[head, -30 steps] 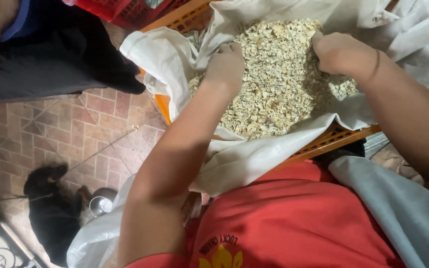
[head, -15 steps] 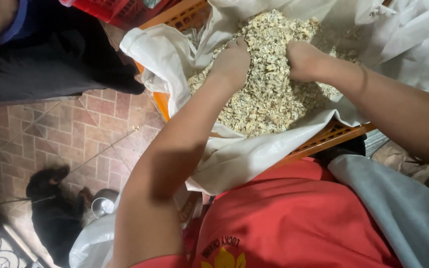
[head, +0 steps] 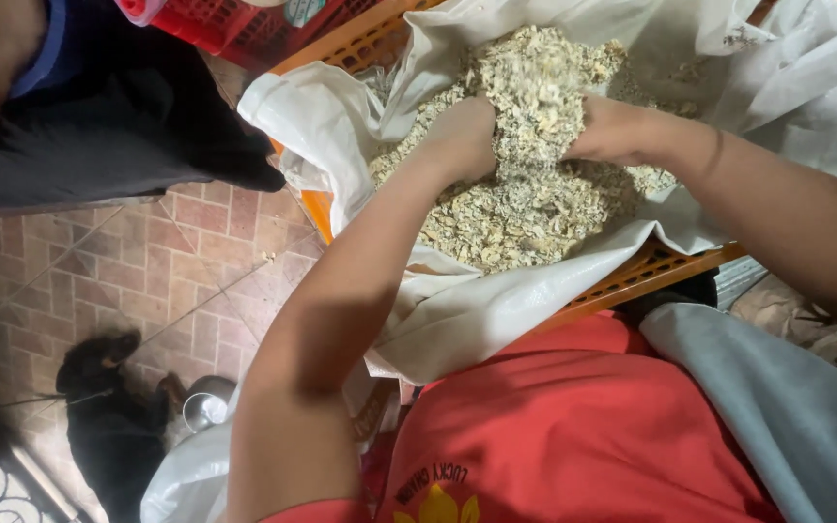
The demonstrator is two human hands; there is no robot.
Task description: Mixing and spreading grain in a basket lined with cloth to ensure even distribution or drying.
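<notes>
Brick-tiled floor (head: 147, 281) — orange crate (head: 632, 281)

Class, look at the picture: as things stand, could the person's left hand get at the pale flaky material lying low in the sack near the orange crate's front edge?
Probably yes. The left hand is already inside the open white sack, pressed into the flaky material opposite the right hand. Nothing covers the lower heap above the orange crate.

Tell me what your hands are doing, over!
Left hand and right hand pressed together, scooping a heap of pale dried flakes. Flakes lie in a white sack lining an orange crate. Nothing in the way.
</notes>
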